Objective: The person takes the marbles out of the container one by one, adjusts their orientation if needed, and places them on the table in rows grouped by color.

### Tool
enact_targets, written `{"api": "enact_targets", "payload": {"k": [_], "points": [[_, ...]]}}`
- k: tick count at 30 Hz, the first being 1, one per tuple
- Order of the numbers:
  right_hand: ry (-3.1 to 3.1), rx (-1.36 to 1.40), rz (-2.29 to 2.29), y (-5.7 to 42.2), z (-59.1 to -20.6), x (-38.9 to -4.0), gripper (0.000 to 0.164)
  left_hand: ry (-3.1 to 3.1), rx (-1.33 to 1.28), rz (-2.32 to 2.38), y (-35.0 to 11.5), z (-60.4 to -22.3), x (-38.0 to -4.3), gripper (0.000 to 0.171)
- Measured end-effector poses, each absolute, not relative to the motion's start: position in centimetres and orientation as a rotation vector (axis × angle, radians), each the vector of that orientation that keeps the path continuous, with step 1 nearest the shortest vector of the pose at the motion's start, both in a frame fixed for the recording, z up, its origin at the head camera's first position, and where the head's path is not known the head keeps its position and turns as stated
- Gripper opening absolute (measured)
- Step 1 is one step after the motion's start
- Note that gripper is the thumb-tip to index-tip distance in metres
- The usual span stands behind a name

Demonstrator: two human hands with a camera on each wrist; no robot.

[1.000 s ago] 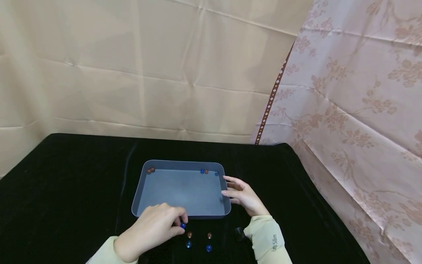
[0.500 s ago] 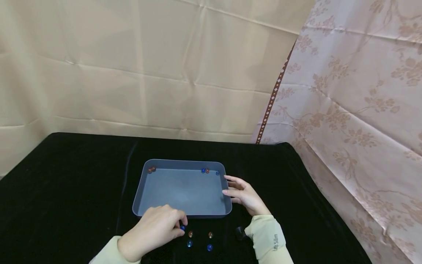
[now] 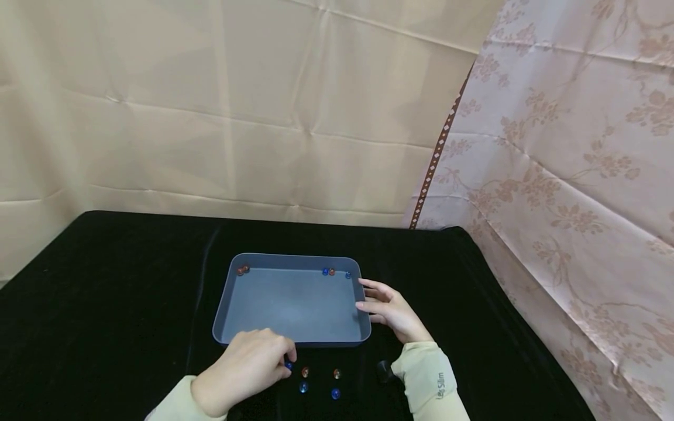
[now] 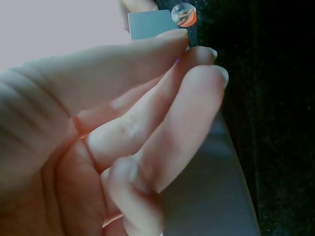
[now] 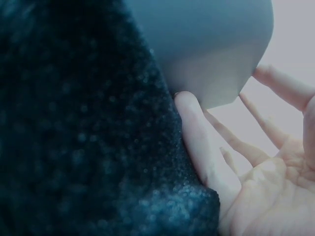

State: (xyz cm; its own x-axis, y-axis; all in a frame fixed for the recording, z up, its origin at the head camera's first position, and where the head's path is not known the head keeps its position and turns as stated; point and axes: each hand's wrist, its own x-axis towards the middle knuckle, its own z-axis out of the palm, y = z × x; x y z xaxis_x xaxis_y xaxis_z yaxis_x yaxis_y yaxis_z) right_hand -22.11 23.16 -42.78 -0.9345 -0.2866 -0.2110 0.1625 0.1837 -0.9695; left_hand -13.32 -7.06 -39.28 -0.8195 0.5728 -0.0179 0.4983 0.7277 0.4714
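In the head view my left hand (image 3: 247,365) pinches a blue marble (image 3: 288,365) just in front of the grey-blue tray (image 3: 286,304). The left wrist view shows thumb and fingers meeting, with only a speck of blue between them. Beside that marble, on the black cloth, lie two orange-tinted marbles (image 3: 305,372) and two blue ones (image 3: 336,394). My right hand (image 3: 392,313) touches the tray's right side, its fingers extended; the right wrist view has the fingertips against the outer wall. Inside, brownish marbles (image 3: 243,269) sit at the far left corner.
Blue and orange marbles (image 3: 329,271) rest along the tray's far wall at right, with a blue marble (image 3: 348,275) in the corner. A small black object (image 3: 385,371) is beside the right sleeve. Behind the black-covered table (image 3: 131,280) hang curtains (image 3: 263,146).
My left hand, pinching the blue marble, has shifted slightly down toward me, away from the tray's front edge. The right hand stays against the tray.
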Motion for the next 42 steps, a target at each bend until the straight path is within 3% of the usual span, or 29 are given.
{"api": "enact_targets", "payload": {"k": [42], "points": [[2.115,-0.097,-1.8,23.21,-42.76,-22.12,0.061,2.611,0.844,0.655,-7.5,-39.12,-12.85,0.019]]}}
